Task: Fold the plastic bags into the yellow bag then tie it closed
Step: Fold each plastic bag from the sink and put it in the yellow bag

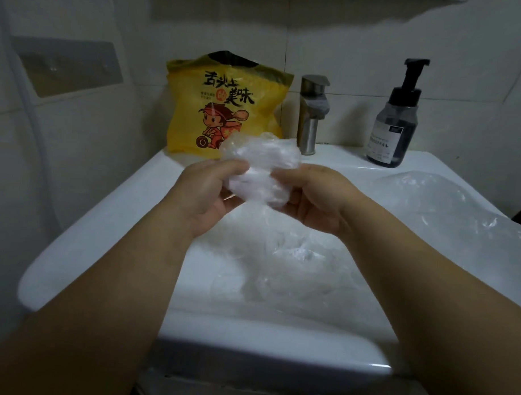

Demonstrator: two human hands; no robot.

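Gripping a scrunched clear plastic bag [260,173] between both hands, raised above the basin of a white sink [105,221]. Curling the left hand [207,192] round the wad's left side, thumb lying along the top and fingers tucked underneath. Curling the right hand [315,199] round its right side in much the same way, thumb over the top and fingers pinching from below. Holding the wad in front of the yellow bag [224,107], overlapping that bag's lower right corner in the head view, and not being able to tell whether the two are touching. Facing the yellow bag at the back left of the sink rim, standing upright against the tiled wall [347,38], printed with black characters and a cartoon figure, its mouth gaping at the top with something black showing there. Letting a thin trail of film hang down from the wad toward loose clear plastic [295,257] lying crumpled in the basin. Looking past the right forearm at another heap of clear plastic [445,203] spreading over the right side of the rim. Seeing a metal tap [311,116] just right of the yellow bag, and a dark pump bottle [394,125] standing further right on the rim, well apart from that bag. Glimpsing a grey wall-mounted holder [66,69] up on the left.
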